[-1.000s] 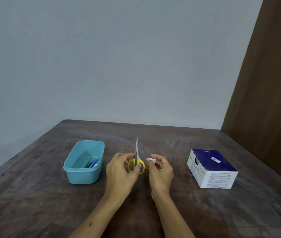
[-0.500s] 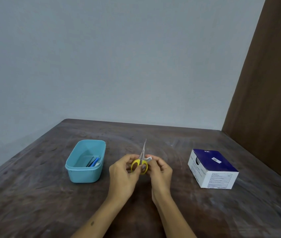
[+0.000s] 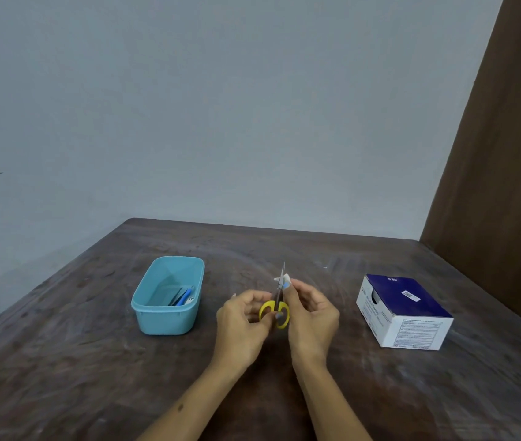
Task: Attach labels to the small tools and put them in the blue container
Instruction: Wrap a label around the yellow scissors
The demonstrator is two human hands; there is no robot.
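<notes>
Fingers (image 3: 288,289) pinch scissors (image 3: 276,305) (blades upright).

A single head-worn wide-angle view looks forward and down across the brown bench (image 3: 62,361) toward the pale wall (image 3: 221,106) behind it, taking in both forearms from below, with the bench's near part close under the lens

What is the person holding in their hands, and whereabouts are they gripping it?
The left hand holds small scissors by the yellow handle loops, blades up. The right hand pinches a white label against the blades, just above the handles.
</notes>
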